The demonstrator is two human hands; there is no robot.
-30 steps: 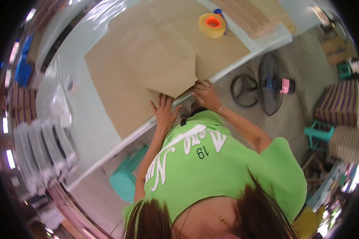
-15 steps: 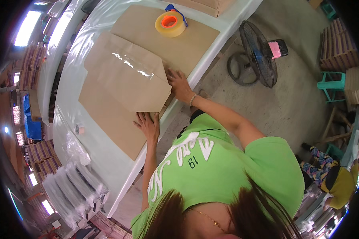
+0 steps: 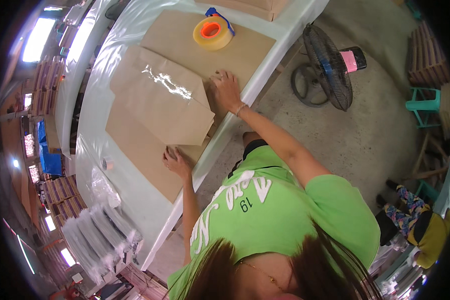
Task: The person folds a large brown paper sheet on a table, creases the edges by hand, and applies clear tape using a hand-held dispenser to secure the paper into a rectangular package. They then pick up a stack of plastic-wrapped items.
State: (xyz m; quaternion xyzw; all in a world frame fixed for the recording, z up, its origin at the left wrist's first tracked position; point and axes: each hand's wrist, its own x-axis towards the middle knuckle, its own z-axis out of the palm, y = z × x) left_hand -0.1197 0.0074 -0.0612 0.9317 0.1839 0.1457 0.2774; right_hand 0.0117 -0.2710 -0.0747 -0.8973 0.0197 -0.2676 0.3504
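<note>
A flat brown cardboard sheet [image 3: 150,150] lies on a white table [image 3: 92,165], with a folded cardboard piece [image 3: 160,105] on top, a shiny strip of clear tape across it. My left hand [image 3: 176,162] rests on the near edge of the lower sheet, fingers apart. Flat on the cardboard beside the folded piece's right corner lies my right hand [image 3: 226,91], fingers spread, a bracelet at the wrist. An orange-cored roll of tape [image 3: 213,32] in a blue dispenser sits further up the cardboard.
A standing fan [image 3: 330,67] with a pink part is on the concrete floor right of the table. A teal stool [image 3: 425,105] and stacked goods [image 3: 430,55] stand at right. Clear plastic bundles [image 3: 95,230] lie at lower left.
The view has shifted so the table sits higher and further left. My right hand has slid along the cardboard toward the tape roll; my left hand stays at the near edge.
</note>
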